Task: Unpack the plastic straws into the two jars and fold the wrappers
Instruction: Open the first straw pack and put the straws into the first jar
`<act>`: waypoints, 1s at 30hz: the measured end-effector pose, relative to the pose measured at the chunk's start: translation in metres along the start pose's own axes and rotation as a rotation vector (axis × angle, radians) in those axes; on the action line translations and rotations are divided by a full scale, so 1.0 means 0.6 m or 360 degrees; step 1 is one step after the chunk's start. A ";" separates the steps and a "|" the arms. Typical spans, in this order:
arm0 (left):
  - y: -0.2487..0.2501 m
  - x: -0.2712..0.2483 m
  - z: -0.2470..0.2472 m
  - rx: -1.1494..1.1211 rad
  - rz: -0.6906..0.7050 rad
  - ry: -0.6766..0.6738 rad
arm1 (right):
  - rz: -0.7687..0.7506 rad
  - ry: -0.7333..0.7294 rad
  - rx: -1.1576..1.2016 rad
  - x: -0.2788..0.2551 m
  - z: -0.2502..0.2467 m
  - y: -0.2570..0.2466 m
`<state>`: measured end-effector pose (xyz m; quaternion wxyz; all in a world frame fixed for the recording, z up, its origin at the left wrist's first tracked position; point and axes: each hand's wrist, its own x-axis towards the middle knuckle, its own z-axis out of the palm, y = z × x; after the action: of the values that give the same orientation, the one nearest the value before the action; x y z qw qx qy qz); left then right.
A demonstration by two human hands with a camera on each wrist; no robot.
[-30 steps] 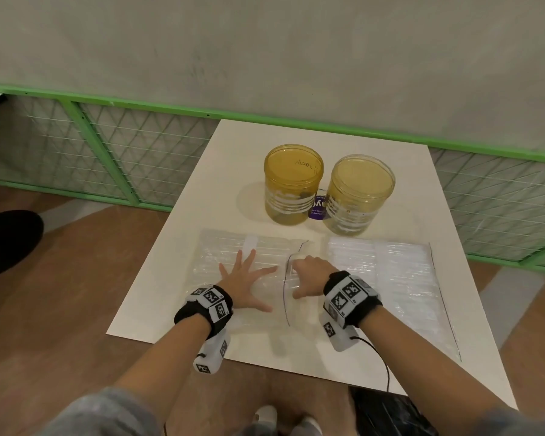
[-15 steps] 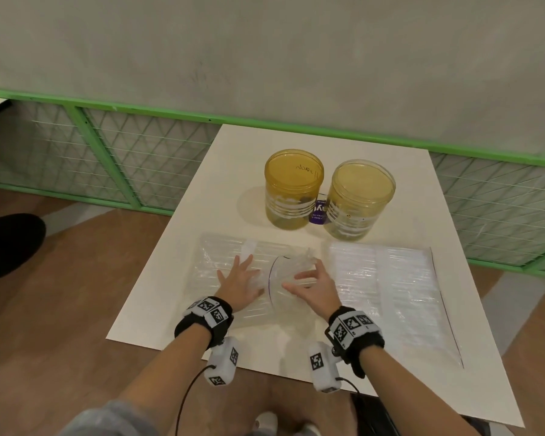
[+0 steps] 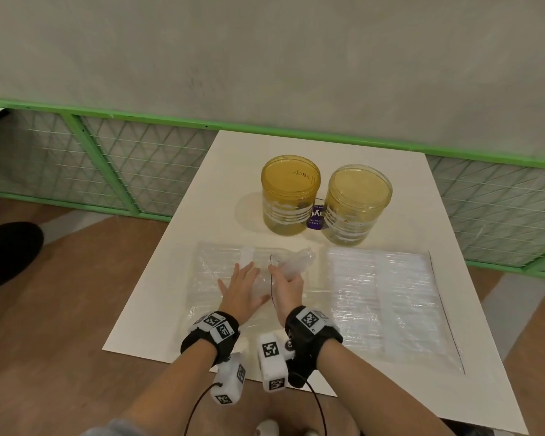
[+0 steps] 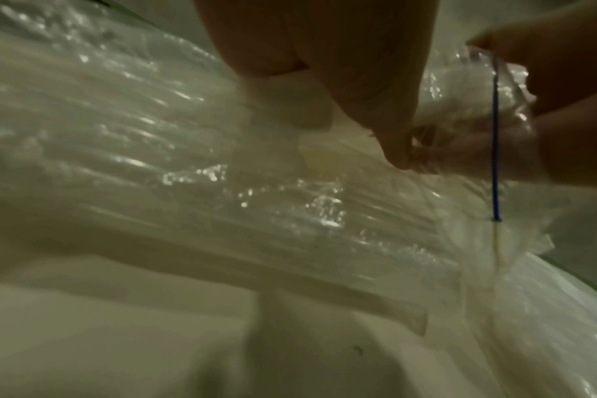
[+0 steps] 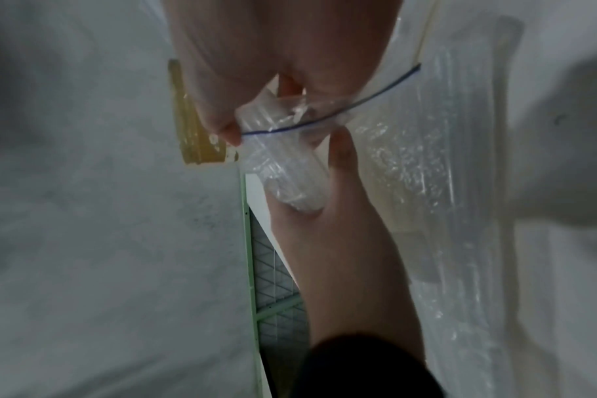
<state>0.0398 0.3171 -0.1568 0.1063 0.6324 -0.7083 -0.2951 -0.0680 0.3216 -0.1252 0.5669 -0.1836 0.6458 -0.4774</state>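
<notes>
Straw bundle [image 3: 293,262] in right hand [image 3: 286,289] grip, tilted upward

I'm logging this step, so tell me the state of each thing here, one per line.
Left jar: upright, lid on.
Right jar: upright, lid on.
Left straw bag: flat, mouth lifted.
Right straw bag: flat, untouched.
Left hand: pressing bag.
Right hand: pinching bag mouth.

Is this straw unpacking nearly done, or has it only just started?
Only just started. Both yellow jars show no straws inside. The right hand grips a bundle of straws at the left bag mouth while the left hand presses that bag flat. The right bag lies full and untouched; no wrapper is folded.
</notes>
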 end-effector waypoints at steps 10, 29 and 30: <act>-0.013 0.008 0.000 0.0171 -0.0026 -0.0037 | -0.0090 0.0149 0.0749 0.041 -0.040 -0.063; -0.030 0.015 -0.011 0.0107 0.0006 -0.0321 | -0.1184 0.0131 0.0064 0.173 0.067 -0.426; -0.031 0.015 -0.012 0.0048 0.0025 -0.0303 | -0.1136 0.0131 0.0001 0.186 0.068 -0.408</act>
<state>0.0577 0.3058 -0.1635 0.0313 0.5975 -0.7245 -0.3423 -0.1376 0.1012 0.0186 0.3379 -0.3780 0.5632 -0.6525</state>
